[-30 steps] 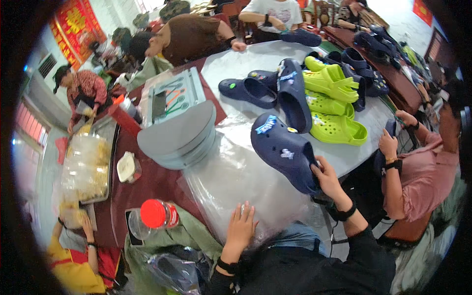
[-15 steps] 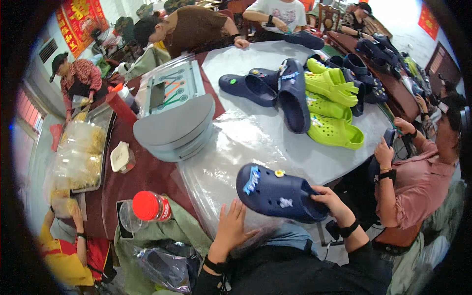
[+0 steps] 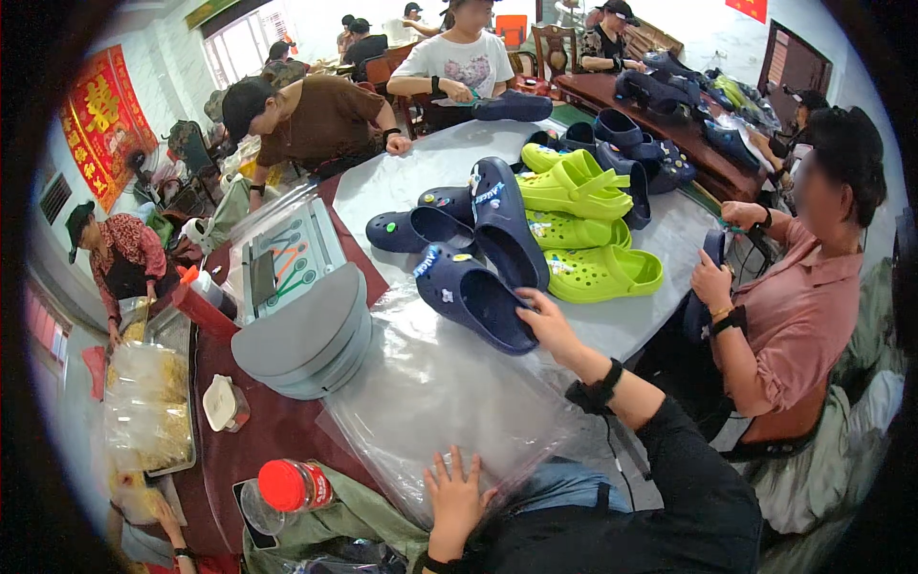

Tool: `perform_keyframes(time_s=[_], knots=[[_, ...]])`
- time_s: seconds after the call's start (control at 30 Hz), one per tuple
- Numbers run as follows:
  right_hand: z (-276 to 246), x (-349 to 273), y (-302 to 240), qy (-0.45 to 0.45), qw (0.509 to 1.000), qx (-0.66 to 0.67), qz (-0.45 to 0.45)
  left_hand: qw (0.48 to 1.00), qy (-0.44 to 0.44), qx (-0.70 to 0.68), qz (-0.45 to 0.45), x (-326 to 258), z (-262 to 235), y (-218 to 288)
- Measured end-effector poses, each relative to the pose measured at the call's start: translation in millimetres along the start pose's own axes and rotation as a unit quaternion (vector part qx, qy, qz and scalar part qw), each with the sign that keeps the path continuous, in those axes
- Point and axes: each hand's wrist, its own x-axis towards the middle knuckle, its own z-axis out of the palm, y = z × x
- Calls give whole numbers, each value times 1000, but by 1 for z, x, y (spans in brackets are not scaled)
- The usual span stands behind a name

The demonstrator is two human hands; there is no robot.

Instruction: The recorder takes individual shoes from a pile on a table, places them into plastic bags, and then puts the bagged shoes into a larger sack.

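My right hand (image 3: 552, 328) grips the heel of a navy blue clog (image 3: 470, 296) decorated with small charms; the clog lies on the table next to other navy clogs (image 3: 502, 222). My left hand (image 3: 455, 500) rests flat, fingers spread, on a stack of clear plastic bags (image 3: 430, 402) at the near table edge. Lime green clogs (image 3: 601, 274) lie just right of the navy ones.
A grey stack of flat pieces (image 3: 308, 338) and a bagged box (image 3: 285, 257) sit to the left. A red-capped jar (image 3: 287, 488) stands near my left side. A person in a pink shirt (image 3: 794, 316) sits at right; other people work at the far side.
My right hand has carried the navy clog from near my lap out onto the table beside the other navy clogs. My left hand stays on the plastic bags.
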Motion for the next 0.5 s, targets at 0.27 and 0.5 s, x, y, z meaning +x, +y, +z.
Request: perform_keyframes(time_s=[0.27, 0.5], knots=[[32, 77, 43, 24, 998, -7, -57, 1000, -22, -8, 15, 7, 2, 6], [40, 73, -19, 290, 829, -357, -318, 999, -26, -19, -3, 2, 3, -1]])
